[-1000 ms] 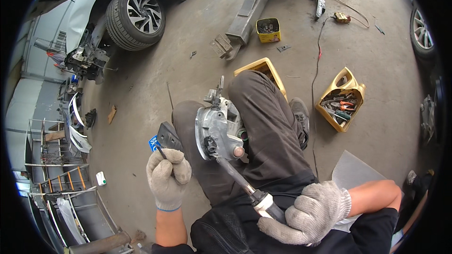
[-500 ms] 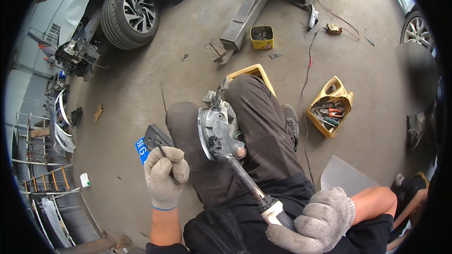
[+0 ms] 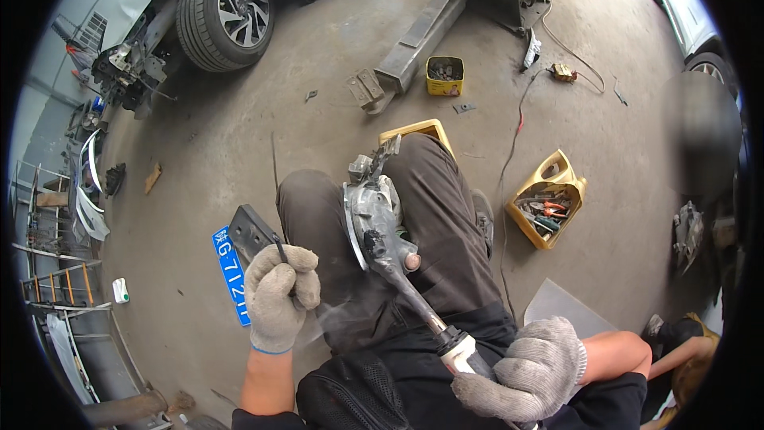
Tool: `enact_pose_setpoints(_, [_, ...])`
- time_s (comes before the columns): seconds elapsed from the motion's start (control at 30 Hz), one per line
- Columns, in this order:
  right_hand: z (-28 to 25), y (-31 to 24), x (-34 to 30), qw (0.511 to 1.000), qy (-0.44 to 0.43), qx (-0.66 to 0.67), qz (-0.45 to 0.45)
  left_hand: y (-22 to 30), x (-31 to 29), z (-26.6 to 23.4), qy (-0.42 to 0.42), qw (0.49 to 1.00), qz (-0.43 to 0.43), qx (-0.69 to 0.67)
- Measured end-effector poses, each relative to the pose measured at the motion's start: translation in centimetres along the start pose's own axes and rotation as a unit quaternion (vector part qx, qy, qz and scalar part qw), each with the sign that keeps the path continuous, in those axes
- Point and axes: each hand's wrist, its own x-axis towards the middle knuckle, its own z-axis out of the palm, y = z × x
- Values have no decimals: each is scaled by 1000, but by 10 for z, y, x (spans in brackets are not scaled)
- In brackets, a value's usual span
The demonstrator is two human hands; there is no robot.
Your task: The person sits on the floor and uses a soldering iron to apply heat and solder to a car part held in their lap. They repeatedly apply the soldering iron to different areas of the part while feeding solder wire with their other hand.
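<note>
Head cam: lamp unit (image 3: 374,219) sat btwn knees (image 3: 306,195). R hand (image 3: 525,370), below-right of lamp, had fingers clamped round tube-nosed tool (image 3: 459,353), tip at lamp's lower end; L hand (image 3: 280,295), lower-left of lamp, pinched thin dark stick (image 3: 281,251).

Left glove (image 3: 278,296): off-white knit, blue-trimmed
Right glove (image 3: 535,373): greyish, ribbed knit
Thin rod (image 3: 281,252): black
Tool (image 3: 459,353): white, black, silvery
Lamp unit (image 3: 372,213): greyish from here
Plate (image 3: 232,277): blue with white
</note>
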Motion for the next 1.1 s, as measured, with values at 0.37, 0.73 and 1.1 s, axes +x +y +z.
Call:
enact_pose_setpoints(0.37, [-8, -1, -7, 998, -1, 42, 50, 2, -1, 2, 10, 1000, -24, 14])
enact_pose_setpoints(0.73, [-32, 6, 54, 941, 300, 37, 150, -6, 50, -2, -81, 996, -37, 3])
enact_pose_setpoints(1.1, [-32, 60, 190, 968, 129, 212, 27, -60, 68, -27, -121, 979, -65, -152])
